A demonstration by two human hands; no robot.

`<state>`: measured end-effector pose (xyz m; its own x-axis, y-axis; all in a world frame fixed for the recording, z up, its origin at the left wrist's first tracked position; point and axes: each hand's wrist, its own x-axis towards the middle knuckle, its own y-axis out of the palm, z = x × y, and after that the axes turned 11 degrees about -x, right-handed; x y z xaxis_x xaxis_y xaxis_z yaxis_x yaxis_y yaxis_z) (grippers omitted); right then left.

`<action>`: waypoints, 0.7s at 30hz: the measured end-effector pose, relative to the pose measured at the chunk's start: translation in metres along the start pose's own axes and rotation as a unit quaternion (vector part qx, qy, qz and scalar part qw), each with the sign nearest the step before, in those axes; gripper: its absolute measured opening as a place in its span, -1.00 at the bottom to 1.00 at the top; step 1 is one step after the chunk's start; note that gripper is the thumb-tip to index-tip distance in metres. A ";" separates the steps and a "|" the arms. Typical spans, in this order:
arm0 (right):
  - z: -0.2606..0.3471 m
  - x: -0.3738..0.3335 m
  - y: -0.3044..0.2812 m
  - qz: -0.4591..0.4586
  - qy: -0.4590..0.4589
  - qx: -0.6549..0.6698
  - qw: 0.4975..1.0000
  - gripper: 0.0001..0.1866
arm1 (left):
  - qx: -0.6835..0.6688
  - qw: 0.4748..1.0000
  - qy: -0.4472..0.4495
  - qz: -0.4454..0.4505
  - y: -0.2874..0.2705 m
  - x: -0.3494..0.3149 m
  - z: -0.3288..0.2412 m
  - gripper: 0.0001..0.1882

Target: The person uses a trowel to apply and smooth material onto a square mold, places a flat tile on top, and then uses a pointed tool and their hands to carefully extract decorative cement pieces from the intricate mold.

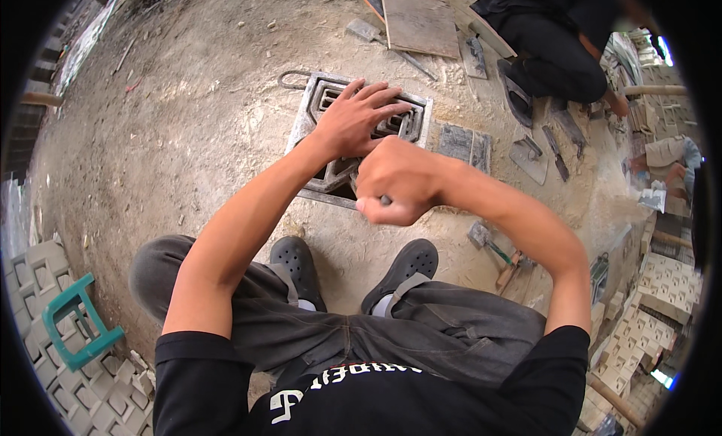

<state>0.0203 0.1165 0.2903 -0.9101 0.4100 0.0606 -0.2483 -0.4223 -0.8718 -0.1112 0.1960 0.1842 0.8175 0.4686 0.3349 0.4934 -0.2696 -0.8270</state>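
A square metal mould [301, 127] with a stepped geometric pattern of openings lies on the dusty ground in front of my feet. A bent loop handle [292, 79] sticks out at its far left corner. My left hand [356, 121] rests on top of the mould, fingers spread. Over its near right part is my right hand [398, 182], closed in a fist around a dark rod-like tool [386, 200]. Only the rounded end of that tool shows by the thumb; my fist hides the rest.
Grey flat plates [465, 145], a trowel [529, 159] and a hammer [481, 236] lie to the right. Boards [419, 22] and a shovel-like tool [364, 31] lie beyond. Another person [556, 60] crouches far right. A green stool [79, 319] and patterned blocks [37, 278] are at left.
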 end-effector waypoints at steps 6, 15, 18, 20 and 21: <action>-0.051 -0.017 -0.048 -0.422 0.264 0.254 0.829 -0.41 | -0.028 0.999 -0.030 0.027 -0.001 0.007 -0.010 -0.51; -0.082 -0.017 -0.046 -0.503 0.311 0.471 0.654 -0.33 | -0.066 0.992 -0.077 -0.074 0.008 0.020 -0.019 -0.51; -0.064 -0.005 -0.042 -0.508 0.298 0.441 0.677 -0.36 | -0.057 0.992 -0.077 -0.078 0.014 0.020 -0.019 -0.43; -0.063 -0.004 -0.037 -0.419 0.287 0.391 0.768 -0.38 | -0.071 0.993 -0.083 -0.044 0.010 0.023 -0.021 -0.34; -0.064 -0.003 -0.035 -0.411 0.290 0.377 0.778 -0.40 | -0.095 0.991 -0.089 -0.032 0.007 0.024 -0.023 -0.35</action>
<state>0.0532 0.1818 0.2893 -0.0936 0.9952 0.0270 -0.9900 -0.0902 -0.1083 -0.0813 0.1857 0.1965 0.7259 0.6263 0.2844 0.6031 -0.3808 -0.7009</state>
